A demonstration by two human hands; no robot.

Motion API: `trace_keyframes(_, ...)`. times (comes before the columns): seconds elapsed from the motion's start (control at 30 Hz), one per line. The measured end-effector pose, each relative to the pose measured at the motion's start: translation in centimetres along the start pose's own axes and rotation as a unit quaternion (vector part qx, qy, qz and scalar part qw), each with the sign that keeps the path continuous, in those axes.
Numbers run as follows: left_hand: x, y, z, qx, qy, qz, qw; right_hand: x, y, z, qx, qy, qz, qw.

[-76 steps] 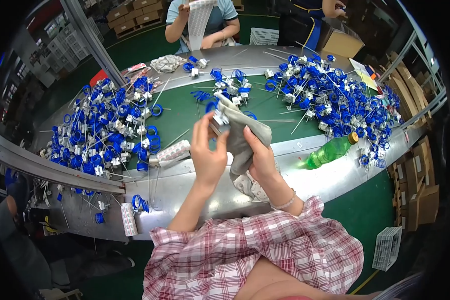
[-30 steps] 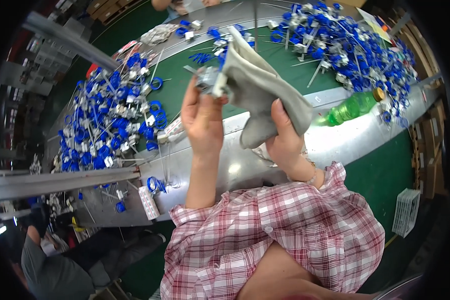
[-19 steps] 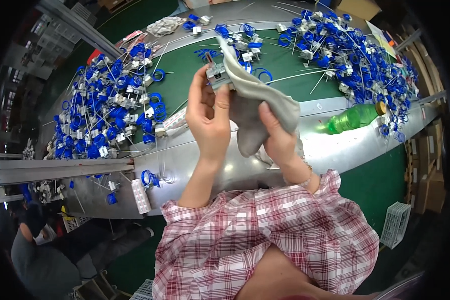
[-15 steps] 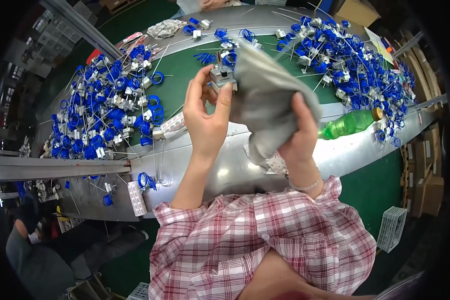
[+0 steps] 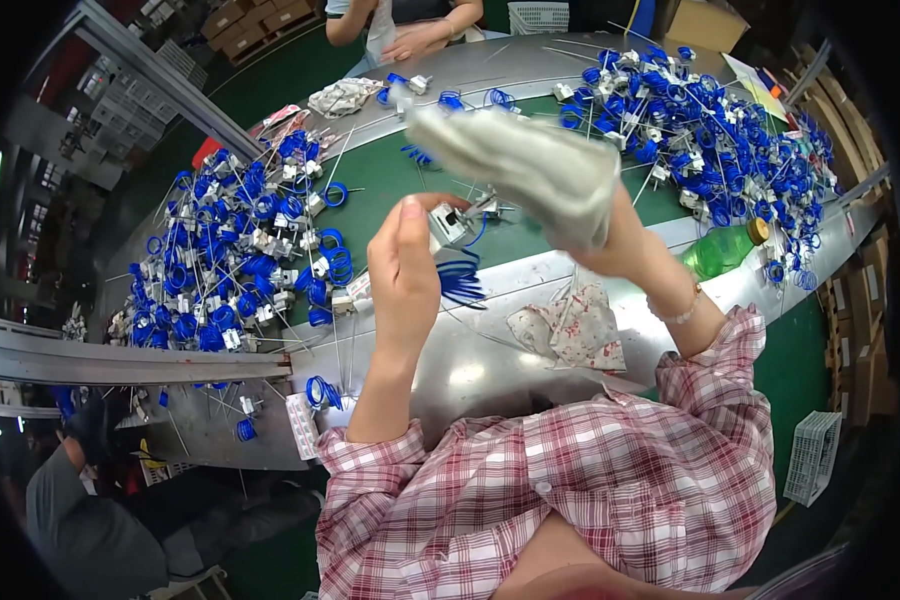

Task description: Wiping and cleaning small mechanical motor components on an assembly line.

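My left hand [image 5: 403, 262] is closed around a small metal-cased thermostat [image 5: 451, 226], thumb and fingers at its left side. A blue coiled capillary tube [image 5: 462, 282] hangs under it, apparently its own. My right hand [image 5: 618, 238] grips a pale grey cloth [image 5: 545, 165], blurred by motion, which stretches up and left above the thermostat. The cloth hides most of the right fingers. A thin metal stem sticks out between the thermostat and the cloth; I cannot tell whether they touch. Below, a speckled white and red cloth [image 5: 575, 330] lies crumpled on the metal table edge [image 5: 460, 375].
Heaps of blue-coiled thermostats flank the green belt, a left heap [image 5: 215, 250] and a right heap [image 5: 690, 130]. A green bottle [image 5: 718, 252] lies at right. A metal bar [image 5: 120, 352] crosses at left. Across the table sits another person, whose hand [image 5: 417, 40] shows.
The grey cloth has swung up and left, and my right forearm has come across beneath it. The thermostat is lower, its coil now showing. More of the speckled cloth is uncovered.
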State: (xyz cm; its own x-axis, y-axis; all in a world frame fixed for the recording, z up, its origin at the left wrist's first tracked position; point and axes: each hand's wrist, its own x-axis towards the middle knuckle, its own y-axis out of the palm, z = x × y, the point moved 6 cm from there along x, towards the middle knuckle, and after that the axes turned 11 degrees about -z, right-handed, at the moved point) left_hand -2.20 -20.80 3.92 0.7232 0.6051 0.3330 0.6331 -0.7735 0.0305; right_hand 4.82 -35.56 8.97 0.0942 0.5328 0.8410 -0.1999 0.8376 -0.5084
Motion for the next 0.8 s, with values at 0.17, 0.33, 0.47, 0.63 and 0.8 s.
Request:
trace_keyframes(0.17, -0.6, -0.8, 3.2, 0.000, -0.062, -0.024, 0.998, -0.9, 2.2, 0.5, 0.071, 0.035, -0.040, 0.996)
trace_keyframes(0.33, -1.6, 0.5, 4.8, -0.081, -0.180, -0.005, 0.980, -1.6, 3.6, 1.3, -0.040, -0.123, 0.023, 0.991)
trace_keyframes(0.47, -1.9, 0.3, 3.4, -0.004, -0.135, 0.010, 0.991, -2.0, 3.6, 1.7, -0.035, -0.186, 0.044, 0.981)
trace_keyframes(0.63, -2.2, 0.8, 1.1, 0.052, -0.088, 0.047, 0.994, -2.1, 2.8, 3.0, -0.010, -0.263, 0.055, 0.963)
trace_keyframes(0.8, -2.8, 1.1, -1.1, 0.095, -0.019, 0.074, 0.993, -2.6, 2.0, 3.9, -0.073, -0.274, 0.075, 0.956)
